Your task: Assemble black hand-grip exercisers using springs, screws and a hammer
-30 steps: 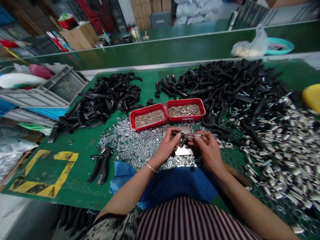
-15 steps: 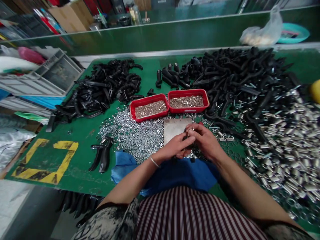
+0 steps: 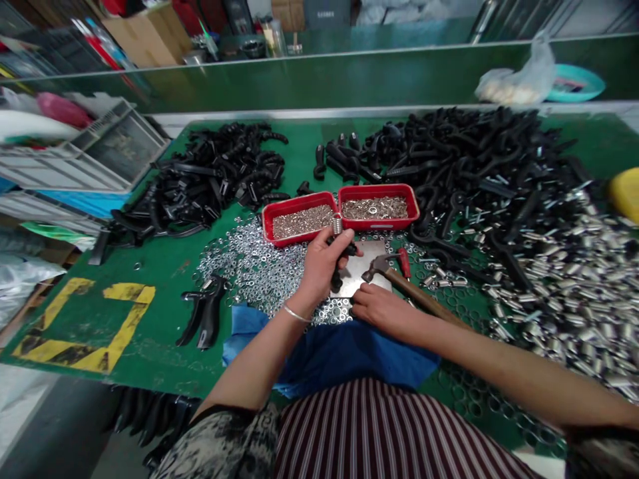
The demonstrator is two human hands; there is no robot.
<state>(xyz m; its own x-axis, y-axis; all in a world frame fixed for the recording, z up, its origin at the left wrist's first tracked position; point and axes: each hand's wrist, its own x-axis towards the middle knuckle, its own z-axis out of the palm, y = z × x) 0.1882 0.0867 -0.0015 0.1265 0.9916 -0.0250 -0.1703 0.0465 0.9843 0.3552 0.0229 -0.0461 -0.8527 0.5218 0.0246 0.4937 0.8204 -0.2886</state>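
My left hand (image 3: 322, 263) is closed around a black plastic handle part (image 3: 337, 283), held over the left side of a metal plate (image 3: 357, 271). A coiled metal spring (image 3: 337, 225) stands up at the top of that part, by my thumb and forefinger. My right hand (image 3: 382, 307) is low at the plate's front edge, its fingers curled together beside the loose metal washers (image 3: 333, 311). Whatever its fingertips hold is hidden. A hammer (image 3: 399, 276) with a wooden handle lies across the plate's right side, close to a small red-handled tool (image 3: 404, 262).
Two red trays (image 3: 299, 221) of small metal parts stand behind the plate. Black plastic parts (image 3: 449, 153) are heaped at back left and right. Metal cylinders (image 3: 559, 293) spread on the right. An assembled black handle piece (image 3: 204, 313) lies left, and a blue cloth (image 3: 349, 356) covers the front edge.
My hands were together over the plate and have separated. My left hand has moved left and up with the black part; my right has dropped to the plate's front edge. The hammer is now uncovered.
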